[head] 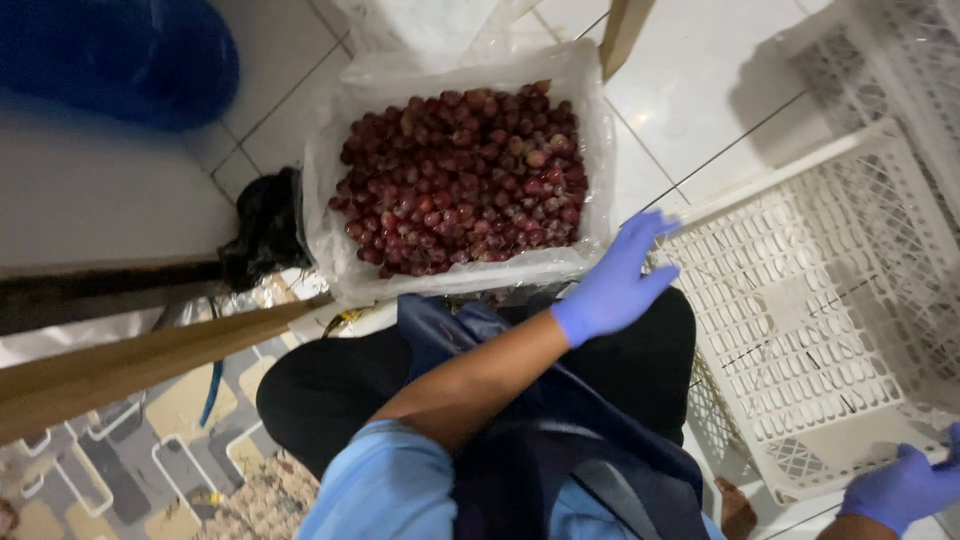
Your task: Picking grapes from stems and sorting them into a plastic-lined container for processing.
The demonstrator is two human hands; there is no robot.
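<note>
Both your gloved hands worked the white crate [820,300]: left hand [615,280], fingers spread flat, rested on its near corner beside the lined box of red grapes [460,175]; right hand [905,485] clasped the crate's edge, seemingly steadying it.

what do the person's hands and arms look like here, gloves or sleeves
Both hands wear thin blue-purple disposable gloves that end at the wrist: the left hand and the right hand. The left forearm is bare from the glove cuff up to a light blue short sleeve. Only a sliver of the right forearm shows. No watch, jewellery or markings are visible.
</note>
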